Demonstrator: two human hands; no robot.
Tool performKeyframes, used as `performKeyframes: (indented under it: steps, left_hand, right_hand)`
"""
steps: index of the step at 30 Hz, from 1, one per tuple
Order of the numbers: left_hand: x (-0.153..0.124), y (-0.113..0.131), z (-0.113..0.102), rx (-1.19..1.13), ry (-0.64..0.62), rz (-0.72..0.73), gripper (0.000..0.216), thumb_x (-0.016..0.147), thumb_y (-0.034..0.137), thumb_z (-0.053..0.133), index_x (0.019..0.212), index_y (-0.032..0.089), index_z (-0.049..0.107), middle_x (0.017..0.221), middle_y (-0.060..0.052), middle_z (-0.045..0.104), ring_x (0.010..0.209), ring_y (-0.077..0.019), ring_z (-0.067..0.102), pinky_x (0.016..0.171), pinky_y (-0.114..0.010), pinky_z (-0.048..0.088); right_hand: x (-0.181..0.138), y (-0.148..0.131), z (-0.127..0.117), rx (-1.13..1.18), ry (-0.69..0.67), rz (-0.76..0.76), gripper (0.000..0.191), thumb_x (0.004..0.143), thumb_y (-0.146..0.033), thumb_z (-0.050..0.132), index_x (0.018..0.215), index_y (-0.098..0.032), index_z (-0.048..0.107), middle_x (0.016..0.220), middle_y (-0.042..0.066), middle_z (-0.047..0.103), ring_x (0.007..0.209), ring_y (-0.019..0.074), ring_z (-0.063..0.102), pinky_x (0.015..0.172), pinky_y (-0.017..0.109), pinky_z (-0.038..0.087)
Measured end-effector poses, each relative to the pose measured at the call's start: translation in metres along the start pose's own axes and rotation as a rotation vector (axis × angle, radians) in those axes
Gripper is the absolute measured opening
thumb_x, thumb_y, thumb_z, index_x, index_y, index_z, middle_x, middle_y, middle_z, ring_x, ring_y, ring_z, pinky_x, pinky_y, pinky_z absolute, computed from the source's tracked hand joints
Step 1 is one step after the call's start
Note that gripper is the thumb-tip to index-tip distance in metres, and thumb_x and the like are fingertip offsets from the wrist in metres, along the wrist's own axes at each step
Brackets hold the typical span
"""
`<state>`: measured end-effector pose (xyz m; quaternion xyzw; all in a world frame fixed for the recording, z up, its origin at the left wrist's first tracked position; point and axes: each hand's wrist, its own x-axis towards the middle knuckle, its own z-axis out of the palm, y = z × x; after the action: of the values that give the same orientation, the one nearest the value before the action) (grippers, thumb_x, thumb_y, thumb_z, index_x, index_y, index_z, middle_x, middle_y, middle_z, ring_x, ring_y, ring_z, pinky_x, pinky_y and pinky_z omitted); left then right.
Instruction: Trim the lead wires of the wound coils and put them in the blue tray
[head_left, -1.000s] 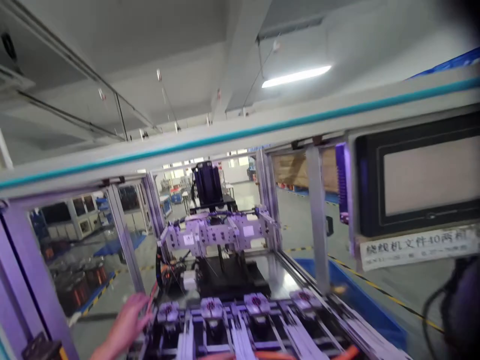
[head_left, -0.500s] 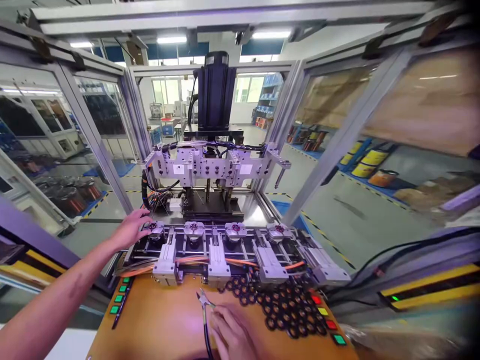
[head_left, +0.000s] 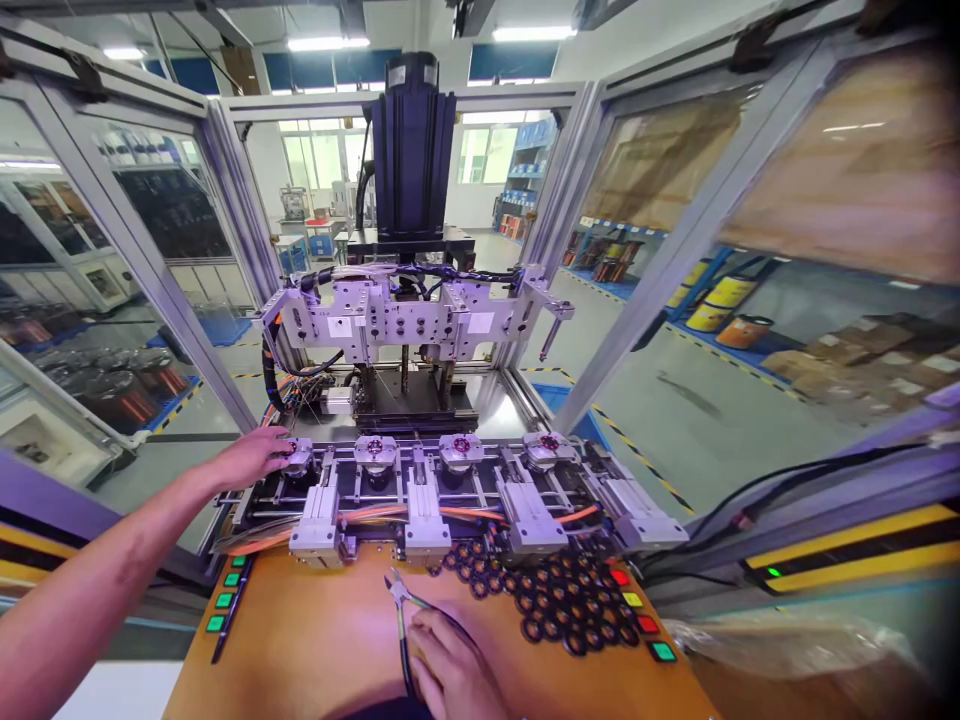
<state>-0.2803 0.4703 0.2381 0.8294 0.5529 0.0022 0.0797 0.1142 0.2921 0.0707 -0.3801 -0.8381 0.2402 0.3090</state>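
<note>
The left hand [head_left: 253, 459], spread, is at the leftmost fixture [head_left: 301, 462] while the right hand [head_left: 452, 658] grips the cutters [head_left: 398, 592]

Single head-worn camera. Faces forward, tilted down, across table [head_left: 315, 640] into machine [head_left: 411, 326]. Right hand [head_left: 454, 660] near lens; motor [head_left: 414, 150] farther, slightly left of centre.

Long white ceiling lights [head_left: 328, 43] and pale rear windows [head_left: 501, 155] give bright light, with glare whitening a flat silver metal plate [head_left: 491, 408]. A purple cast tints the row of silver metal fixtures [head_left: 377, 461]; wide-angle distortion stretches the edges, the far right dark and blurred.
</note>
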Motion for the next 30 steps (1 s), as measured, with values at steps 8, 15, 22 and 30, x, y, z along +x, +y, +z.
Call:
performKeyframes:
  steps: [8, 15, 22, 30]
  left_hand:
    - [0.001, 0.001, -0.001, -0.066, 0.022, -0.006, 0.034, 0.092, 0.035, 0.063, 0.122, 0.019, 0.062, 0.131, -0.010, 0.062, 0.114, -0.0262, 0.062, 0.095, -0.051, 0.053]
    - [0.001, 0.015, -0.009, -0.118, 0.030, 0.018, 0.033, 0.093, 0.035, 0.063, 0.120, 0.018, 0.062, 0.125, -0.009, 0.065, 0.107, -0.0243, 0.065, 0.091, -0.048, 0.055]
    - [-0.017, 0.055, -0.036, -0.172, 0.189, 0.020, 0.027, 0.093, 0.037, 0.062, 0.109, 0.016, 0.066, 0.112, -0.007, 0.070, 0.098, -0.0214, 0.068, 0.086, -0.045, 0.057]
    - [-0.087, 0.184, -0.033, -0.217, 0.559, 0.233, 0.018, 0.086, 0.039, 0.066, 0.099, 0.030, 0.072, 0.106, -0.006, 0.080, 0.089, -0.0251, 0.078, 0.087, -0.032, 0.060]
  right_hand:
    - [-0.009, 0.010, 0.015, -0.024, 0.016, 0.009, 0.039, 0.074, -0.001, 0.057, 0.106, -0.022, 0.067, 0.100, 0.005, 0.073, 0.088, 0.0195, 0.071, 0.086, 0.025, 0.059]
    - [-0.001, 0.011, 0.019, -0.055, 0.058, -0.055, 0.033, 0.072, -0.004, 0.059, 0.098, -0.022, 0.067, 0.092, 0.003, 0.073, 0.082, 0.0188, 0.070, 0.080, 0.023, 0.058]
    - [0.011, 0.001, 0.011, -0.057, 0.130, -0.148, 0.019, 0.077, -0.008, 0.061, 0.089, -0.021, 0.069, 0.080, 0.004, 0.073, 0.071, 0.0187, 0.069, 0.071, 0.023, 0.058]
    - [0.085, -0.089, -0.106, 0.344, 0.378, -0.204, 0.025, 0.086, -0.031, 0.073, 0.105, -0.017, 0.066, 0.096, 0.010, 0.072, 0.088, 0.0197, 0.069, 0.080, 0.029, 0.057]
